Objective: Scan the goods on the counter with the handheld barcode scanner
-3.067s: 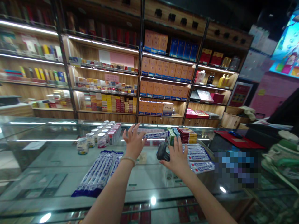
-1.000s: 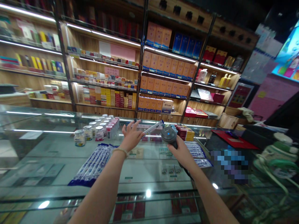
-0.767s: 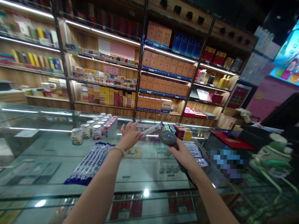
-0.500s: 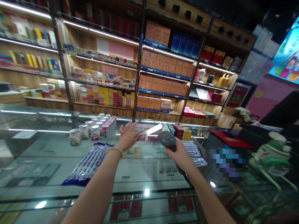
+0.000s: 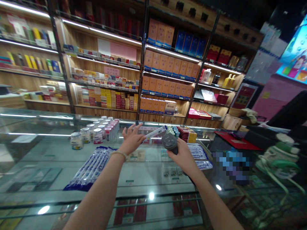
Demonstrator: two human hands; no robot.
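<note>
My left hand (image 5: pixel 132 139) pinches the near end of a thin white and purple packet (image 5: pixel 155 131), its other fingers spread. The packet slants up to the right over the glass counter. In my right hand (image 5: pixel 181 152) is a dark handheld scanner (image 5: pixel 169 142), its head close to the packet's far end. Beside my left forearm lies a row of blue and white packets (image 5: pixel 92 167). More such packets (image 5: pixel 196 151) lie to the right, past my right hand. Stacked red and yellow boxes (image 5: pixel 187 134) stand behind the scanner.
Lidded jars (image 5: pixel 98 135) stand at the left on the glass counter (image 5: pixel 144 188). A red mat (image 5: pixel 236 141) and a green and white bottle (image 5: pixel 279 159) are at the right. Shelves of boxes (image 5: pixel 165 86) line the wall behind.
The scanner's head has tilted and shifted slightly in my right hand. The bright glare on the packet has gone, so its markings show. My left hand has hardly moved.
</note>
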